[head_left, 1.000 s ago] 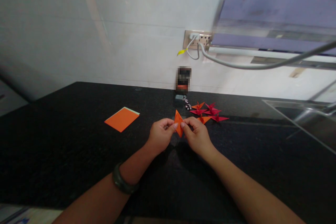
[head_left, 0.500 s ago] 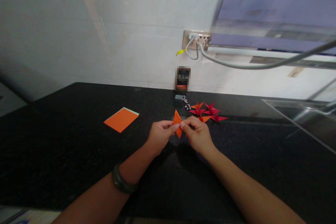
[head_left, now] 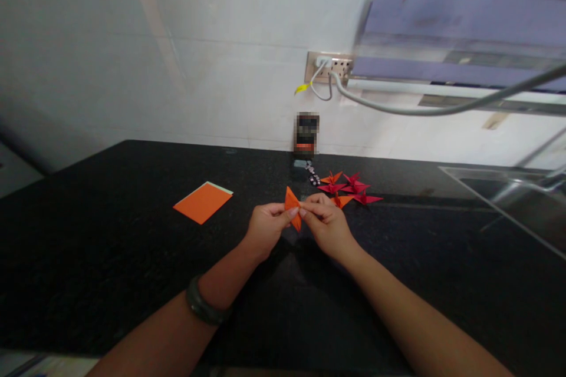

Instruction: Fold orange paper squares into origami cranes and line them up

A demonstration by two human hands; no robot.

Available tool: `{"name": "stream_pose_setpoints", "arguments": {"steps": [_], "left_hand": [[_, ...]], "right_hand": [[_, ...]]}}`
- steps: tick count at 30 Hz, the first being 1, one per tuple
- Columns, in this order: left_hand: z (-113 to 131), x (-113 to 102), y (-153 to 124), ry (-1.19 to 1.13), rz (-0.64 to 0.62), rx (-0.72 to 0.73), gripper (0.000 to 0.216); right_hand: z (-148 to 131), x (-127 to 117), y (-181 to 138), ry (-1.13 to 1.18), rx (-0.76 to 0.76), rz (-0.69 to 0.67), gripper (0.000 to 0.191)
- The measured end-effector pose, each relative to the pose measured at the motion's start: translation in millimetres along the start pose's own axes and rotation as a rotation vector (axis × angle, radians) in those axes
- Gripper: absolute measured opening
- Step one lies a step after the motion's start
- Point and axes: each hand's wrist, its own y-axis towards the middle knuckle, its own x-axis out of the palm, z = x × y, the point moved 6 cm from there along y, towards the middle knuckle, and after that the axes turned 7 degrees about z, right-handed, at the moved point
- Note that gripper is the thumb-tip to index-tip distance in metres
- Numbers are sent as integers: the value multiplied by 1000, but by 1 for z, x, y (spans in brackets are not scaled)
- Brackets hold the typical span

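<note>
Between my two hands is a folded piece of orange origami paper [head_left: 292, 200], narrow and diamond-shaped, its upper point tilted to the left. My left hand [head_left: 268, 227] pinches its left side, the thumb lying across the front. On the other side, my right hand [head_left: 326, 222] grips the right edge between thumb and fingers. Just beyond my right hand lie several folded paper cranes [head_left: 354, 185], red and orange. To the left, a stack of square orange paper [head_left: 203, 203] rests on the counter, with a pale green sheet showing at its back edge.
The black countertop [head_left: 132, 259] runs back to a white wall. A blurred-out upright object [head_left: 306, 132] leans there, with a beaded strap [head_left: 313, 175] in front. A metal sink [head_left: 508, 188] is at the right. Above, a grey cable [head_left: 411, 111] hangs near a wall socket [head_left: 329, 68].
The folded orange paper has turned slightly, its top point now leaning further left. My right hand's fingers have shifted a little left along with it. The whole view has moved slightly.
</note>
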Motion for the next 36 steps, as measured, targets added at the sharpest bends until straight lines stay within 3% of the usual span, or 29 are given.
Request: {"name": "stream_pose_setpoints", "arguments": {"steps": [5, 11, 17, 26, 31, 36], "left_hand": [[3, -1, 1, -21, 1, 50, 18], [7, 3, -4, 164, -92, 133, 18], [0, 9, -6, 294, -211, 154, 19], [4, 19, -14, 253, -356, 99, 19], [2, 20, -16, 148, -342, 14, 16], [-1, 6, -5, -68, -101, -111, 18]], "right_hand": [[3, 1, 1, 47, 45, -33, 16], [11, 6, -2, 319, 368, -80, 16], [9, 7, -3, 461, 405, -49, 13], [19, 6, -7, 514, 562, 7, 40], [25, 4, -6, 486, 688, 54, 42], [21, 4, -1, 361, 587, -38, 41]]}}
